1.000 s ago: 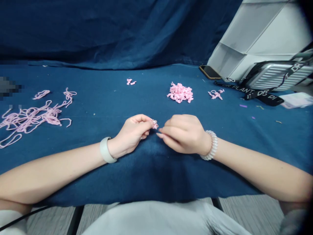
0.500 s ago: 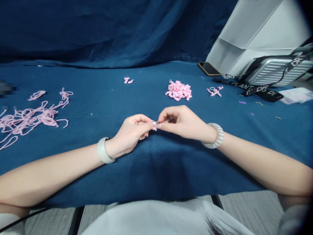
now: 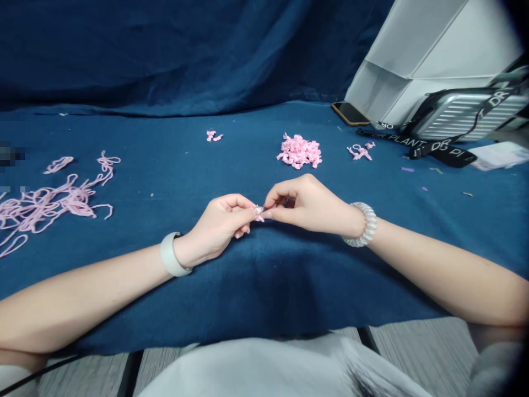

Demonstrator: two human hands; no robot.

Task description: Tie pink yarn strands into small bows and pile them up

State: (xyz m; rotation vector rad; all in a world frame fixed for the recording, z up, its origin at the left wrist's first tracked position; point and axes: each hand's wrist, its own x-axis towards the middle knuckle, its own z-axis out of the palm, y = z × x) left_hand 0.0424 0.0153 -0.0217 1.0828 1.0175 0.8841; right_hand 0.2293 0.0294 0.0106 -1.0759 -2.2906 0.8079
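Note:
My left hand [image 3: 221, 225], with a pale bangle at its wrist, pinches a small piece of pink yarn [image 3: 259, 218] between thumb and forefinger. Most of the piece is hidden by the fingertips. From the other side my right hand [image 3: 312, 207], wearing a clear coil band, closes its thumb and forefinger at the same piece. The fingertips of both hands meet there, just above the blue cloth [image 3: 231, 298]. Beyond them lies a heap of small knotted pink yarn pieces [image 3: 299, 151].
Loose pink yarn [image 3: 61, 204] lies tangled at the left. Smaller pink bits [image 3: 214, 136] and a knotted strand [image 3: 361, 151] rest farther back. A phone [image 3: 350, 114], white box [image 3: 438, 49], ridged silver case [image 3: 458, 116] and black printed strap [image 3: 452, 159] occupy the back right.
The view has shifted slightly, so the things on the cloth sit a little farther left. Both hands keep their pinch at the yarn piece with hardly any movement.

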